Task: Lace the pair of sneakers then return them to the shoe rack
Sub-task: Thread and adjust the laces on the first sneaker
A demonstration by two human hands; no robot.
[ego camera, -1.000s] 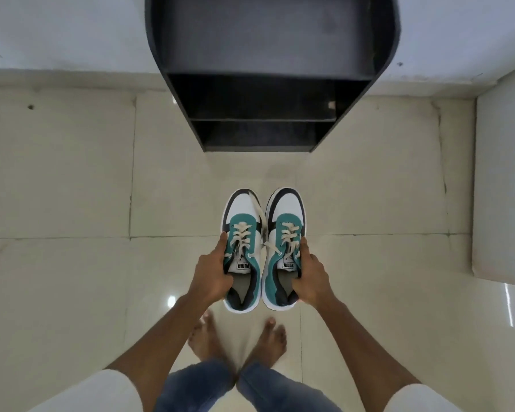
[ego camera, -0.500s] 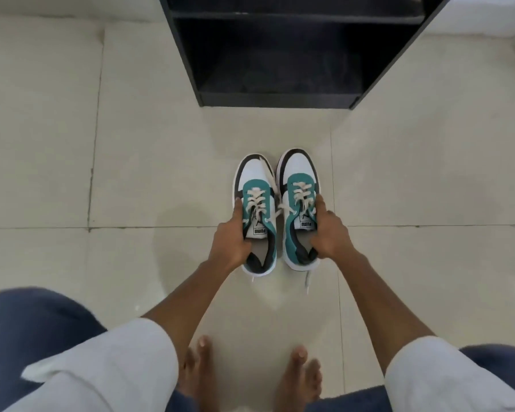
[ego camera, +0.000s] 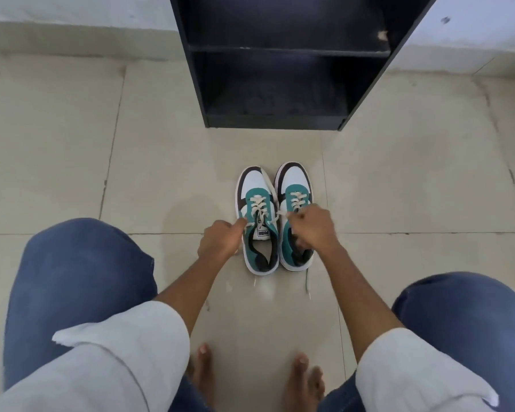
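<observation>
Seen from the person's head, looking down: a pair of teal, white and black sneakers (ego camera: pixel 274 218) stands side by side on the pale tiled floor (ego camera: pixel 72 173), toes pointing at the dark shoe rack (ego camera: pixel 283 84) just ahead. The person squats, knees in blue jeans (ego camera: pixel 78 278) at either side, bare feet below. The left hand (ego camera: pixel 220 240) is curled closed against the outer side of the left sneaker, by its cream laces (ego camera: pixel 257 208). The right hand (ego camera: pixel 314 228) covers the right sneaker's tongue, fingers pinching its lace. Loose lace ends trail on the floor behind both heels.
</observation>
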